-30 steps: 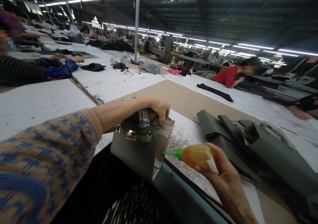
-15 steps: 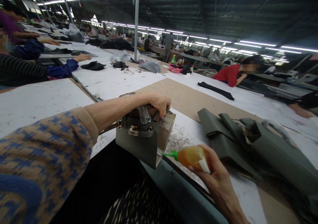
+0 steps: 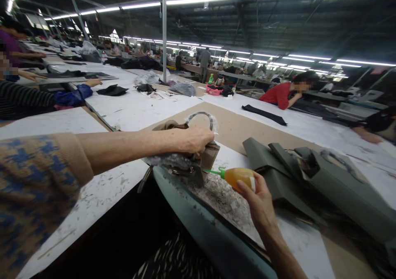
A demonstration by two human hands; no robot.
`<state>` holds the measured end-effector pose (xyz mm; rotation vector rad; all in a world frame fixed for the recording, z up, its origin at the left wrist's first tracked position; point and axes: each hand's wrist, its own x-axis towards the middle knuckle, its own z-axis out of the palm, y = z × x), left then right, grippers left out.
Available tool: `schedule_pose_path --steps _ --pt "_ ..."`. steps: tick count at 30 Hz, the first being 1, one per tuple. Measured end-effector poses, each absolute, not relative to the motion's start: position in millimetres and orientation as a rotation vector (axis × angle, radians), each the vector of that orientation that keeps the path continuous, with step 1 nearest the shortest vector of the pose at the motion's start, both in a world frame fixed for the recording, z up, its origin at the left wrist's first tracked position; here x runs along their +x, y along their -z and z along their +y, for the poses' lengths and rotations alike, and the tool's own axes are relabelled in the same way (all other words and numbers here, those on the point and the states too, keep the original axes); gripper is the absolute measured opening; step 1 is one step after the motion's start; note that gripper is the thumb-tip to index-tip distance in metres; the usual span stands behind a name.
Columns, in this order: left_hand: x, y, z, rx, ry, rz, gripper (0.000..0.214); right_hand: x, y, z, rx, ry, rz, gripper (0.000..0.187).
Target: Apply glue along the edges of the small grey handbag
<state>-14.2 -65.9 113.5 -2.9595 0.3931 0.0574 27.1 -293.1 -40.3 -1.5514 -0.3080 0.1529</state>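
Observation:
My left hand (image 3: 195, 139) is closed over the top of a small grey-green handbag (image 3: 198, 163) lying at the table's near edge. The bag's plastic-wrapped handle (image 3: 202, 118) arches up behind my knuckles. My right hand (image 3: 259, 200) grips an orange glue bottle (image 3: 239, 176) whose green nozzle (image 3: 213, 172) points left, almost touching the bag's open side. Dried glue crumbs cover the table surface (image 3: 222, 196) under the bottle.
More grey-green bags and cut pieces (image 3: 309, 171) are piled to the right. A brown board (image 3: 235, 126) lies behind the bag. Other people work along the long white tables: a striped and blue sleeve (image 3: 46, 99) at left, someone in red (image 3: 278, 95) at the far right.
My left hand has lifted the bag from hanging over the table edge and laid it onto the table, tipping it over. My right hand followed with the bottle, up and toward the bag.

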Motion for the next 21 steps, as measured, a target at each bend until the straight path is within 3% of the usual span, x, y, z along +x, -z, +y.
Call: schedule_pose_path --steps 21 --pt "-31 -50 -72 -2.978 0.158 0.363 0.01 52 68 -280 -1.891 0.037 -0.332 0.062"
